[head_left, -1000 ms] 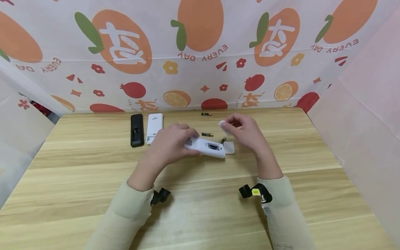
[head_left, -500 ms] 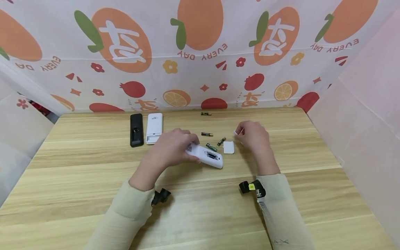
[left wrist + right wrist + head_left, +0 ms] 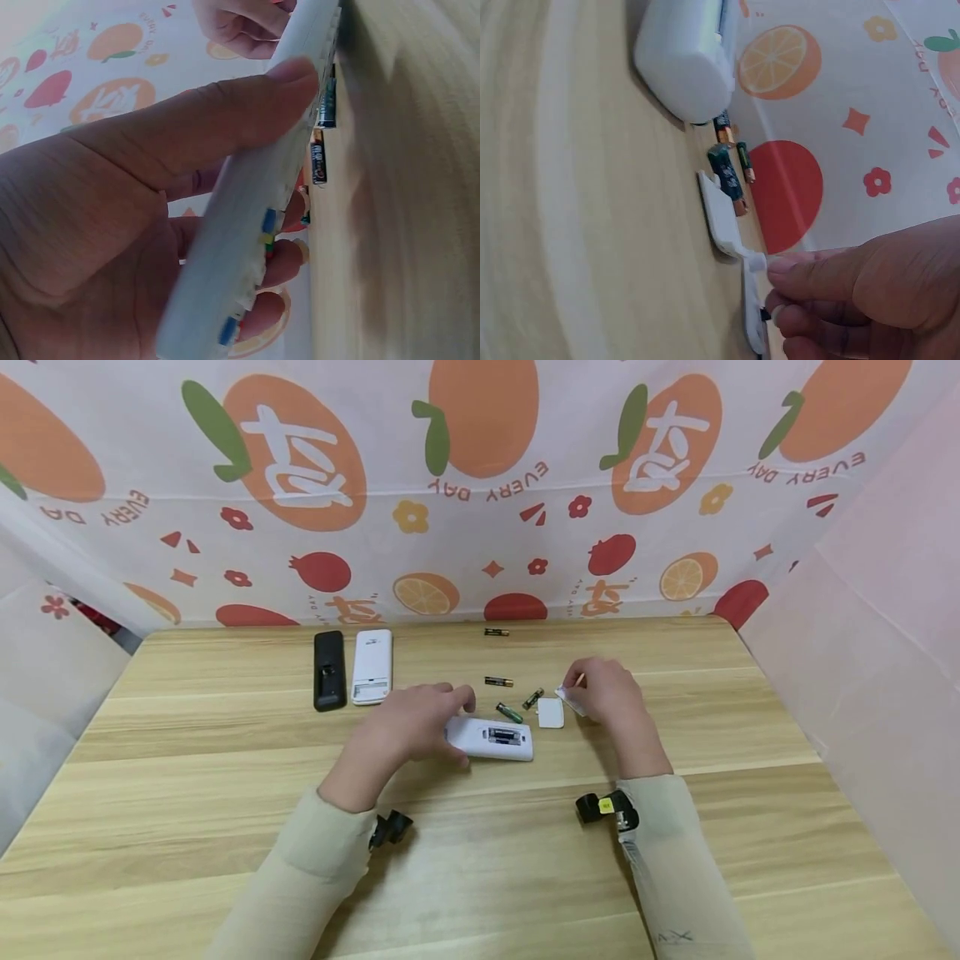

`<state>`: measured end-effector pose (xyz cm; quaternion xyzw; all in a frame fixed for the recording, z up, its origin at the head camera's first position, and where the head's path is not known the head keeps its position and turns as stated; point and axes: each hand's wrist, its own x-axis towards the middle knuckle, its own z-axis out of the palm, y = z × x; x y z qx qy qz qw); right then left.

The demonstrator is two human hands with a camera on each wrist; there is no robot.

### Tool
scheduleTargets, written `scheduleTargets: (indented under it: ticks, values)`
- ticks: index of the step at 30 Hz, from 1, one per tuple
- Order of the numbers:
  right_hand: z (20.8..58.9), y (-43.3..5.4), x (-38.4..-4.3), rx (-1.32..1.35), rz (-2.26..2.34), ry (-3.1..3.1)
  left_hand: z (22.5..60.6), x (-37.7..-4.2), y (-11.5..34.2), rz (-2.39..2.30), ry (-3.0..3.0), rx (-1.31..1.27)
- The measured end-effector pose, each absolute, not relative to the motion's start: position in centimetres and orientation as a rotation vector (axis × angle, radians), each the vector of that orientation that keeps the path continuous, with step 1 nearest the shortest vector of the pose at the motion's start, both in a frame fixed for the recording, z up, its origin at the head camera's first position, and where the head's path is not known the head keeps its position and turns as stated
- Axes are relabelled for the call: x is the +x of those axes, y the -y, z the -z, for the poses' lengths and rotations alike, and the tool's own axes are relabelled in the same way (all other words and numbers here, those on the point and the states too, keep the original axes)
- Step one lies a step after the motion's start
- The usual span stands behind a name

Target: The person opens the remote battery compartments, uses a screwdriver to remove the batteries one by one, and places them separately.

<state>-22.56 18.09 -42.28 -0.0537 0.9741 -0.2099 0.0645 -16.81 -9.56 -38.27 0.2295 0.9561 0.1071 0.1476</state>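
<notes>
My left hand (image 3: 408, 722) grips the left end of a white remote control (image 3: 491, 747). Its back faces up, with batteries (image 3: 501, 736) showing in the uncovered compartment. In the left wrist view the thumb lies along one edge of the remote (image 3: 225, 225), the fingers at the other, and coloured buttons face the table. My right hand (image 3: 607, 693) pinches a small white battery cover (image 3: 570, 701) low over the table. Beside it lies another white square cover (image 3: 551, 713), seen in the right wrist view close to the pinched cover (image 3: 751, 307).
Loose batteries lie beyond the remote: a green one (image 3: 509, 713), one beside the square cover (image 3: 533, 698), and two farther back (image 3: 498, 682). A black remote (image 3: 329, 670) and another white remote (image 3: 372, 667) lie at back left. A fruit-print curtain (image 3: 480, 527) hangs behind the table.
The left hand has lowered the white remote and turned it level, uncovering the green battery behind. The right hand has moved right and down with the small cover, beside the square one.
</notes>
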Motion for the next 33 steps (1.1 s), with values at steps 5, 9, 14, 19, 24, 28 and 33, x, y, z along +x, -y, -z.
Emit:
scheduleTargets:
  ticks: [5,9,14,19,24,28,33]
  values:
    - [41.8,-19.7,-22.9,-0.080,0.655,-2.969,38.8,-17.1,9.4,-0.281,-2.727,0.683]
    - [41.7,-21.2,-23.1,0.012,0.696,-2.971,39.4,-17.2,9.5,-0.275,-2.720,0.684]
    - [42.4,-22.4,-23.2,0.106,0.719,-2.925,40.1,-17.4,9.6,-0.272,-2.711,0.677]
    - [42.9,-22.8,-23.4,0.107,0.708,-2.876,40.3,-17.5,9.6,-0.278,-2.711,0.694]
    - [42.6,-22.7,-23.4,0.079,0.687,-2.885,40.3,-17.5,9.6,-0.287,-2.718,0.710]
    - [41.3,-21.9,-23.0,-0.002,0.798,-2.891,40.3,-17.6,9.4,-0.308,-2.699,0.698]
    - [38.4,-18.8,-21.9,-0.300,1.226,-2.761,40.4,-17.9,9.2,-0.290,-2.704,0.716]
